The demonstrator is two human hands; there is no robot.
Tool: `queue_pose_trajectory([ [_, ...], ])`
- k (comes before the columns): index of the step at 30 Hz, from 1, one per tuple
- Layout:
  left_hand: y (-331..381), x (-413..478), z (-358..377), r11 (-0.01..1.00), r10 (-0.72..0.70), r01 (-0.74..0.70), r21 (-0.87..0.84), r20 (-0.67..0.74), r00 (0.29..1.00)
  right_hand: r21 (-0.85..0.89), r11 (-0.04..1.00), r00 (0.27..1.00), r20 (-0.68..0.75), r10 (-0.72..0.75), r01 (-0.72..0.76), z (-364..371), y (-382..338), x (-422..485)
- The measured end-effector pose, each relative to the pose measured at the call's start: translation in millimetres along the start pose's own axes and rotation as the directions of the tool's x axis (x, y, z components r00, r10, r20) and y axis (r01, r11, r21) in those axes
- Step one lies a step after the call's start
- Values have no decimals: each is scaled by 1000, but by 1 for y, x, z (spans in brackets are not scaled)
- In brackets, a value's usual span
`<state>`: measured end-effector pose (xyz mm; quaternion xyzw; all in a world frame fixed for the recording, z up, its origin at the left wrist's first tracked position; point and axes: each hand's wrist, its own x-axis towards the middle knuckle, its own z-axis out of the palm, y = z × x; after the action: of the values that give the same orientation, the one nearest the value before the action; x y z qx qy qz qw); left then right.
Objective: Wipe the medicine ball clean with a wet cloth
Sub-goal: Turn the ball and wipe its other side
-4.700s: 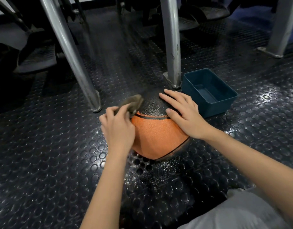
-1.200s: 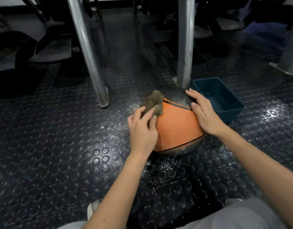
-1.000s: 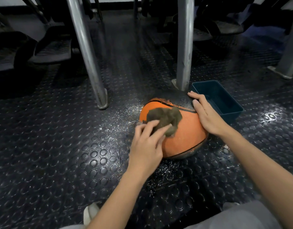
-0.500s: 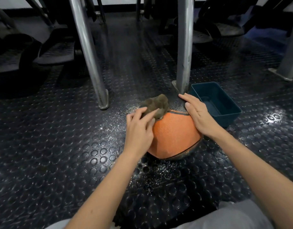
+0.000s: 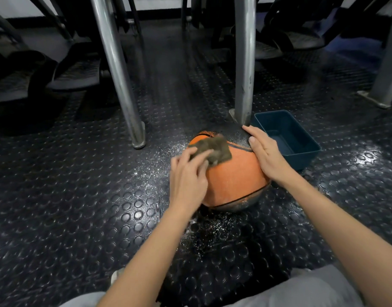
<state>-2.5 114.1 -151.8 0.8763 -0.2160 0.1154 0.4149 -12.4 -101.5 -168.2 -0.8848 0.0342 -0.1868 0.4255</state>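
The orange medicine ball [image 5: 235, 178] rested on the studded rubber floor [image 5: 80, 196] at the centre of the view, directly ahead of the person. A brown wet cloth [image 5: 215, 148] lay on its upper face at 11 o'clock. The left hand [image 5: 187, 178] pressed the cloth down with extended fingers and did not grasp it. The right hand [image 5: 268, 156] lay flat and open against the ball at 2 o'clock, bracing it. A blue plastic tub [image 5: 305, 158] stood just beside the ball at 2 o'clock, and a steel leg [image 5: 245, 63] stood at 12 o'clock. Wet specks [image 5: 212, 235] covered the floor at 6 o'clock. Probable faults: the ungrasped cloth slipping from under the fingers, and sideways stroke pressure rolling the ball on the wet floor against the tub or leg.
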Motion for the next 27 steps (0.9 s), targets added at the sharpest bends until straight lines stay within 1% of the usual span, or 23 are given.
queue_pose_trajectory([
  [2, 4, 23, -1, 999, -41, 41, 13, -1, 999, -7, 1000, 1000, -12, -4, 4, 1, -1, -1],
  [4, 5, 26, 1, 1000, -30, 30, 2, 14, 999, -4, 1000, 999, -34, 2, -3, -1, -4, 1],
  [6, 6, 12, 2, 999, -12, 14, -41, 37, 999, 4, 1000, 999, -49, 6, -5, -3, -7, 2],
  [8, 2, -12, 5, 996, 90, -90, -13, 36, 995, 2, 999, 998, -61, 35, -35, -3, -8, 2],
  [10, -5, -36, 9, 969, 228, -231, 85, 38, 973, 14, 997, 994, -69, 79, -79, -4, -10, 3],
  [11, -7, -43, 12, 957, 263, -266, 119, 42, 964, 24, 996, 993, -71, 91, -90, -5, -11, 2],
  [13, -12, -45, 13, 952, 272, -272, 141, 17, 962, 37, 996, 994, -66, 85, -83, -4, -12, -1],
  [15, -8, -30, 12, 963, 242, -238, 127, -21, 970, 41, 996, 995, -58, 79, -77, -4, -11, -3],
  [17, 1, -5, 12, 991, 118, -115, 68, -40, 992, 44, 997, 995, -63, 71, -68, -3, -12, -6],
  [19, 5, 23, 10, 997, -71, 70, -11, -30, 997, 43, 998, 997, -63, 53, -51, -3, -15, -7],
  [22, -5, 45, 11, 929, -331, 330, -168, 24, 943, 33, 999, 997, -65, 41, -39, -2, -18, -8],
  [23, -12, 45, 11, 878, -414, 410, -246, 38, 909, 24, 999, 996, -67, 51, -49, -3, -19, -8],
  [24, -21, 41, 12, 802, -501, 493, -337, 69, 863, 17, 998, 996, -68, 66, -65, -3, -19, -8],
  [26, -37, 19, 15, 594, -648, 645, -480, 190, 738, 16, 996, 994, -74, 86, -85, -2, -19, -9],
  [27, -42, 6, 17, 488, -689, 701, -520, 265, 675, 21, 996, 993, -78, 89, -88, -2, -18, -10],
])
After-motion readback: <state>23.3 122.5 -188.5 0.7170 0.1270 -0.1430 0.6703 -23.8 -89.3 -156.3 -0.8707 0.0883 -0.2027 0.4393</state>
